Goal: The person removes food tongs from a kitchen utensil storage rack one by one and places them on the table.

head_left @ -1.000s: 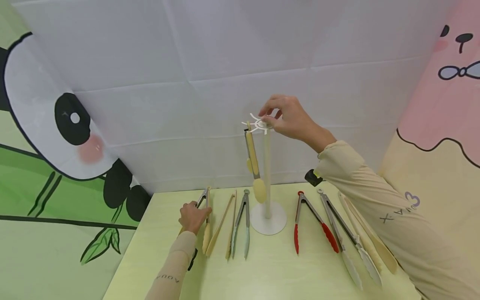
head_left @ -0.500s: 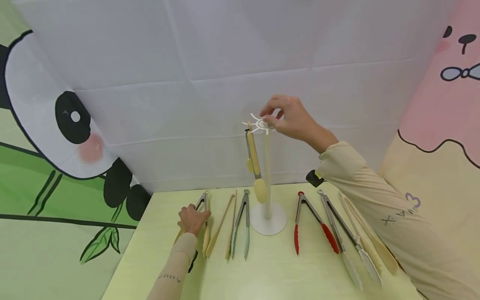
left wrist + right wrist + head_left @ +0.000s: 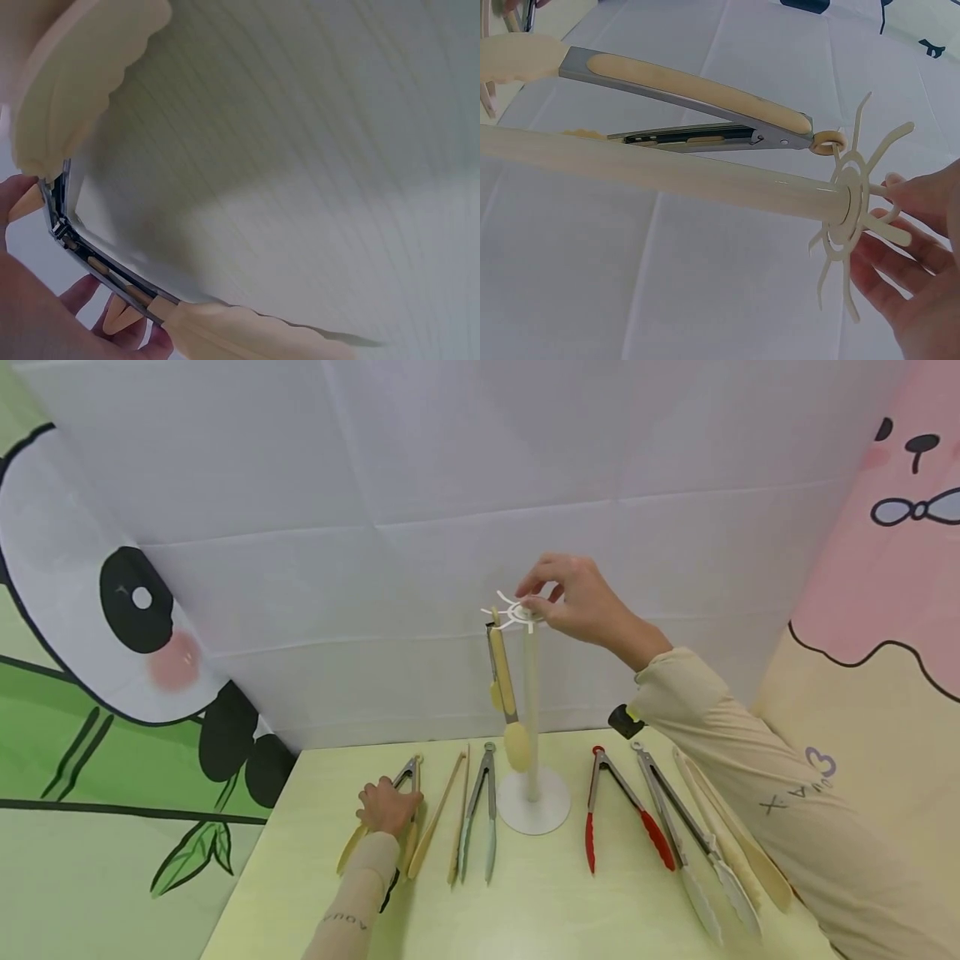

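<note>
On the left of the table, my left hand (image 3: 388, 807) grips tongs with pale yellow tips (image 3: 351, 849). In the left wrist view, the thumb of the left hand (image 3: 37, 315) is at one arm of these spread tongs (image 3: 90, 90) and its fingers are at the other. My right hand (image 3: 573, 597) pinches the top of a white hook stand (image 3: 531, 710), as the right wrist view shows with thumb and fingers at the hooked ring (image 3: 847, 206). A second pair of yellow-tipped tongs (image 3: 504, 677) hangs by its loop from a hook.
Between the left hand and the stand base (image 3: 534, 822) lie wooden tongs (image 3: 437, 818) and pale green-tipped tongs (image 3: 480, 814). To the right are red tongs (image 3: 626, 802), white-tipped tongs (image 3: 697, 843) and wooden tongs (image 3: 738, 827), partly behind the right sleeve (image 3: 750, 760).
The left arm of the gripped tongs has spread outward, and more of its tip shows beside my left hand. My right hand keeps its hold on the stand top.
</note>
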`<state>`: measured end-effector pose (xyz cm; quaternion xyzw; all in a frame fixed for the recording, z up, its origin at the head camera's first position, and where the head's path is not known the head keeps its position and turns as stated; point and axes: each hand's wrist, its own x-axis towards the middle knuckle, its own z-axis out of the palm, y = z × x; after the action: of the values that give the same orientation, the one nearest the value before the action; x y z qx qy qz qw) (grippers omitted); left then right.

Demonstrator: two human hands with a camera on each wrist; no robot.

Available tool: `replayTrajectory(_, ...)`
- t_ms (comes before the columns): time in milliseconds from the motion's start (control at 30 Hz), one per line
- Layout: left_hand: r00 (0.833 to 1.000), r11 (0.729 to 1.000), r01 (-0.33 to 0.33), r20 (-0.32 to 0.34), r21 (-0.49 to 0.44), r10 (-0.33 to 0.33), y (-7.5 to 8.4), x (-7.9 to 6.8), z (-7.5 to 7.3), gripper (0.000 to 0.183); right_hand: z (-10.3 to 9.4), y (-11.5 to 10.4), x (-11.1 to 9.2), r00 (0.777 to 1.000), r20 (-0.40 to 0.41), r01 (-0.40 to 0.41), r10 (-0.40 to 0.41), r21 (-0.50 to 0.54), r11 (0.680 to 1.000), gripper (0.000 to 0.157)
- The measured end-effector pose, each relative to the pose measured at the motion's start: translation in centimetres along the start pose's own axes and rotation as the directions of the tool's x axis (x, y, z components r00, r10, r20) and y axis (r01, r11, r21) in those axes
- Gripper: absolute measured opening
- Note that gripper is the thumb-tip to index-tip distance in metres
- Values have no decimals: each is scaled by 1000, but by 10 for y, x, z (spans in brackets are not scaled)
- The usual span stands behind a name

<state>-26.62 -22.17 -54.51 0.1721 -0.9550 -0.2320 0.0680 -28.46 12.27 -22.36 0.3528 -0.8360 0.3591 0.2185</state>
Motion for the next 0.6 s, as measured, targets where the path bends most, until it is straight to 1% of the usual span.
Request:
replayTrajectory(167, 1000, 1000, -7, 0, 13, 7, 0, 0, 1, 53, 0, -1, -1, 1000, 0, 0, 0, -12, 1000, 8)
replayTrajectory(333, 1000, 1000, -24, 11, -3, 24, 1, -1, -1, 52, 0, -1, -2, 1000, -1, -2, 2, -13, 1000, 9)
replayTrajectory(500, 999, 997, -44, 14, -68, 45, 4, 1, -5, 54, 1, 0, -2, 1000, -5, -4, 4, -16, 1000, 10)
replayTrajectory(600, 999, 994, -39, 19, -103, 41, 4, 3, -6, 56, 0, 0, -2, 1000, -5, -3, 3, -22, 1000, 10)
